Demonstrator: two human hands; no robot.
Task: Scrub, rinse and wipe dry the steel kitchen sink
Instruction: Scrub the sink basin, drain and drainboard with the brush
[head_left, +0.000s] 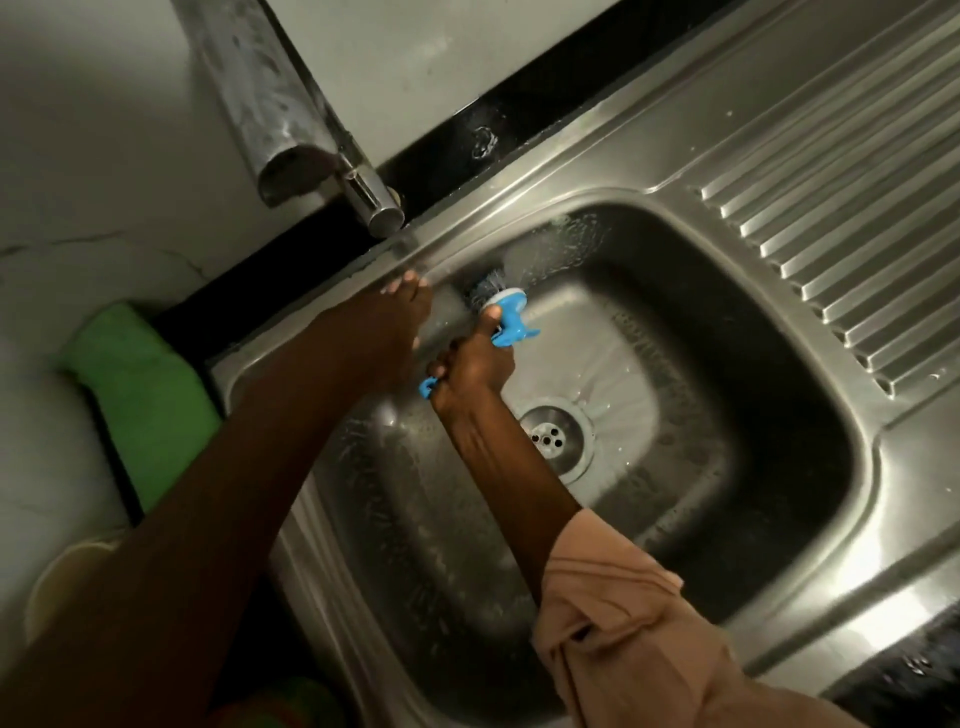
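The steel sink fills the middle of the view, its basin wet and soapy around the drain. My right hand grips a blue-handled scrub brush, whose dark bristles press against the far left corner of the basin wall. My left hand reaches over the sink's far rim under the tap spout, fingers straight, where a thin stream of water runs past the fingertips.
A ribbed drainboard lies to the right of the basin. A green cloth sits on the counter to the left. A pale round container stands at the lower left. A black strip runs behind the sink.
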